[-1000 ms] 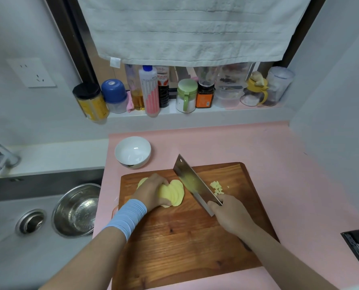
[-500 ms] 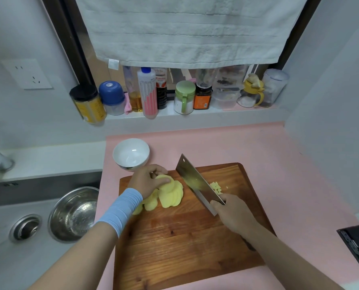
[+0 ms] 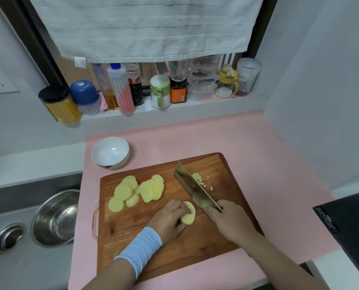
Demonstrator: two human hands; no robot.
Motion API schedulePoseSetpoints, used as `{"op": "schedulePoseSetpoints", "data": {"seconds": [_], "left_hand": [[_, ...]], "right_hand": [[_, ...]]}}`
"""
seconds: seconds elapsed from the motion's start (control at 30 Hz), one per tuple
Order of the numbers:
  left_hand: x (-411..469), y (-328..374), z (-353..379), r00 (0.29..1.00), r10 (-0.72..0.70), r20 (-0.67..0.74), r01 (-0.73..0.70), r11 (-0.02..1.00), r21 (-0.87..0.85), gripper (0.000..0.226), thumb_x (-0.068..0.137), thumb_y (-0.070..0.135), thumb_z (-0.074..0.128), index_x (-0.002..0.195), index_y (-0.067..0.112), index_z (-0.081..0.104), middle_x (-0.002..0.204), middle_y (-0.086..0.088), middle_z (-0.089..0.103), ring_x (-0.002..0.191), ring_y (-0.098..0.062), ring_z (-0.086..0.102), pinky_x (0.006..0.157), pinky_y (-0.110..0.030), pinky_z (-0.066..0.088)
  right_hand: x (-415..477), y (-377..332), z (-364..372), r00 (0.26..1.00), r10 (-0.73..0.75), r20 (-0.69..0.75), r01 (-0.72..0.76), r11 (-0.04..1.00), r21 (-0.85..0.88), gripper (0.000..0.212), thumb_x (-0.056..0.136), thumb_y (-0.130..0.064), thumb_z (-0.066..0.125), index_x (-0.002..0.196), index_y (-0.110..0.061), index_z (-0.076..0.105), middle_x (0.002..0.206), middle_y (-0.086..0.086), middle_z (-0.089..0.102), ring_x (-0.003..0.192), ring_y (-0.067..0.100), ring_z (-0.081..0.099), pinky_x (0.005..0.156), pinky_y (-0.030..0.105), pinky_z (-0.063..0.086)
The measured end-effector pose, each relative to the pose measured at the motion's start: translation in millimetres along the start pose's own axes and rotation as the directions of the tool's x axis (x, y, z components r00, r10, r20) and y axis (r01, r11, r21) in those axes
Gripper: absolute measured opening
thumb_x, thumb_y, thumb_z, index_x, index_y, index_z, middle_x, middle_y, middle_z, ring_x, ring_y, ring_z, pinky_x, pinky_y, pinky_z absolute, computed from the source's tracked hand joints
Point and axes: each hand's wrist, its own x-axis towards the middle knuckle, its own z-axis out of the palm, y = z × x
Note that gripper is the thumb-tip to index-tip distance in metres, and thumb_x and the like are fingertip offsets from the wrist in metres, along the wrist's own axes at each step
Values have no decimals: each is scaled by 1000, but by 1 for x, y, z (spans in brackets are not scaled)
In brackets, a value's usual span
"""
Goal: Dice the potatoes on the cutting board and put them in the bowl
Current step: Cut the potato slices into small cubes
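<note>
Cutting board [image 3: 174, 243]: wooden, lying on the pink mat [image 3: 258, 164]. Both hands work over its near half.
Left hand [image 3: 170, 220]: fingers curled down over a small stack of potato slices [image 3: 189, 213], pinning it to the wood near the middle of the board. There is a pale blue wristband [image 3: 141, 248] on the wrist.
Small stack: yellow and round. Its right edge shows past the fingertips, just beside the heel of the blade.
Right hand [image 3: 233, 220]: wrapped tight round the knife [image 3: 195, 189] handle. The handle itself is hidden inside the grip.
Knife: broad blade running from the right hand diagonally away and to the left, flat side tilted up toward the camera. Cannot tell whether the edge touches the wood.
Loose slices [image 3: 138, 190]: two overlapping fans and a couple of singles on the far-left part of the board, well apart from both hands.
Diced bits [image 3: 199, 178]: a small heap of cubes on the board just right of the blade's far end, with a few strays beside it.
Bowl [image 3: 110, 152]: white and upright, on the pink mat just beyond the board's far-left corner.
Sink [image 3: 7, 258]: left of the mat. A steel bowl [image 3: 55, 218] sits in it beside the drain.
Ledge behind: jars and bottles [image 3: 159, 91] in a row against the wall, with a towel [image 3: 149, 28] hanging above them.
Right edge: the corner of a black appliance [image 3: 350, 222] shows on the counter.
</note>
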Motion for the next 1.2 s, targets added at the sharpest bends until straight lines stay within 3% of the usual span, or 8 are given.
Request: {"op": "schedulePoseSetpoints", "data": {"seconds": [0.07,0.2,0.33,0.53,0.63,0.8,1.03,1.2], "left_hand": [[0,-2,-1,1000,-14,1,14,1000,6,38,81,29,72,117,19,61,125,3,54,115,-13,50,99,-24,42],[8,-4,0,997,-5,71,-2,996,88,41,83,37,70,118,17,61,137,-3,51,123,-21,49,105,-33,43],[9,5,12,995,-99,-26,101,987,124,42,76,42,81,105,14,68,116,-1,58,103,-21,53,87,-39,54],[14,35,37,929,-276,-248,313,942,124,48,64,51,85,90,13,68,93,1,58,84,-21,49,71,-33,51],[11,37,35,947,-175,-268,237,947,216,42,77,54,73,90,15,67,98,1,60,89,-22,51,79,-35,47],[13,23,28,985,151,-88,-127,964,234,11,95,22,60,95,13,66,101,-1,60,92,-22,55,79,-36,51],[12,19,29,978,169,-120,-141,966,216,14,95,25,63,94,13,69,100,-1,65,97,-22,60,87,-34,54],[12,21,30,984,117,-137,-92,979,180,13,91,24,67,96,12,70,98,-1,66,97,-20,60,85,-31,55]], "right_hand": [[-3,8,0,1000,1,10,-1,1000,-8,28,100,-47,52,81,-28,62,79,-8,67,74,12,65,60,28,46],[-3,20,3,1000,-3,1,3,997,-83,26,99,-48,50,84,-29,59,79,-10,65,77,14,64,61,31,48],[-1,27,1,999,-32,-2,31,989,-148,25,100,-48,48,90,-29,60,80,-10,64,78,16,62,64,32,49],[4,28,-3,995,-101,24,104,974,-200,20,101,-47,46,92,-31,54,85,-9,62,78,19,59,63,31,43],[8,30,-4,990,-130,48,138,964,-227,18,102,-46,44,92,-32,50,81,-11,58,73,17,53,61,31,41],[8,32,-4,982,-186,42,190,937,-294,28,102,-44,41,98,-26,62,81,-7,66,74,17,61,65,31,51],[-6,43,-7,935,-352,43,343,866,-365,34,104,-43,40,129,-37,64,89,-11,71,64,8,53,53,17,35],[-13,45,-9,939,-339,51,332,863,-381,38,105,-43,40,136,-37,60,97,-12,73,78,10,67,63,19,46]]}}
